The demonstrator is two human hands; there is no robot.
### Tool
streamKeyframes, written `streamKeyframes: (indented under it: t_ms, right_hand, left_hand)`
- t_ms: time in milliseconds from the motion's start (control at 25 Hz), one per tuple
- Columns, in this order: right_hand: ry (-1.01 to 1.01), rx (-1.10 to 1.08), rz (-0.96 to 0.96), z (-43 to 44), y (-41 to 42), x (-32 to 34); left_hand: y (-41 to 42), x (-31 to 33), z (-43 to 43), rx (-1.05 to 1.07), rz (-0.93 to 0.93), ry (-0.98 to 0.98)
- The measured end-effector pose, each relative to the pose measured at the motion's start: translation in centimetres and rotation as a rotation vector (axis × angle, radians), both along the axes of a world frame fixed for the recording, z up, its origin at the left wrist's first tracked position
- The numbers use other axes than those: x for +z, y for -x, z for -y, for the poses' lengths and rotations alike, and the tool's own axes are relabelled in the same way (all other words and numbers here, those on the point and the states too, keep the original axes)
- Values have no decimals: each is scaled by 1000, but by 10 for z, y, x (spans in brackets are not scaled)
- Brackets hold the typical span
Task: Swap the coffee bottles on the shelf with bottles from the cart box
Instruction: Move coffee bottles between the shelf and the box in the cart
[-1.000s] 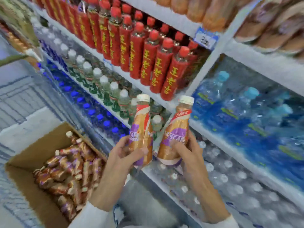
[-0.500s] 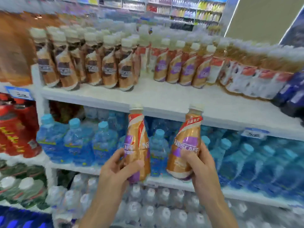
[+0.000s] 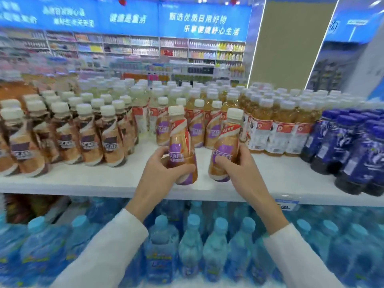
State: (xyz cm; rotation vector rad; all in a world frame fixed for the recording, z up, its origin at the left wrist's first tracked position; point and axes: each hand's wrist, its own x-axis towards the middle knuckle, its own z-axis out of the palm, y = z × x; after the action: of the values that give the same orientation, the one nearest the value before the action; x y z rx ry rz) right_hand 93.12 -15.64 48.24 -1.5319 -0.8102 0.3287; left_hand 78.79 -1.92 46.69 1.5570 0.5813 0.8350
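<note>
I hold two orange-and-purple coffee bottles with white caps over the front of the white shelf (image 3: 104,179). My left hand (image 3: 160,173) grips the left coffee bottle (image 3: 181,146). My right hand (image 3: 239,171) grips the right coffee bottle (image 3: 225,146). Both bottles are upright, slightly tilted, a little above the shelf board. Behind them stands a short row of the same purple-label coffee bottles (image 3: 197,125). The cart box is out of view.
Brown-label coffee bottles (image 3: 87,138) fill the shelf's left part. Yellow tea bottles (image 3: 278,125) stand to the right, then dark blue bottles (image 3: 353,146). Blue water bottles (image 3: 191,242) fill the shelf below. Bare shelf board lies in front of the purple-label row.
The view swung up from the cart box and lower shelves to the coffee shelf. Both hands have raised their bottles to shelf level, over its front edge.
</note>
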Motion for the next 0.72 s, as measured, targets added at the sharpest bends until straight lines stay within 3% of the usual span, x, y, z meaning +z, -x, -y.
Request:
streamKeyframes:
  t_ms: [160,440,600,720]
  right_hand:
    - [78,38,19,-21,-29,-9]
    - [206,96,48,-24,-40,-26]
    - [204,-169,173,-22,-30,-34]
    - [186,-185,157,-21,-24,-35]
  left_hand:
    - [-25,-9,-29,38,-138,-136]
    - [-32,-25,-39,6,-172,-208]
    - [-18,-24,-51,-98,-193,-171]
    - [-16,-21,-53,-15,-210,-217]
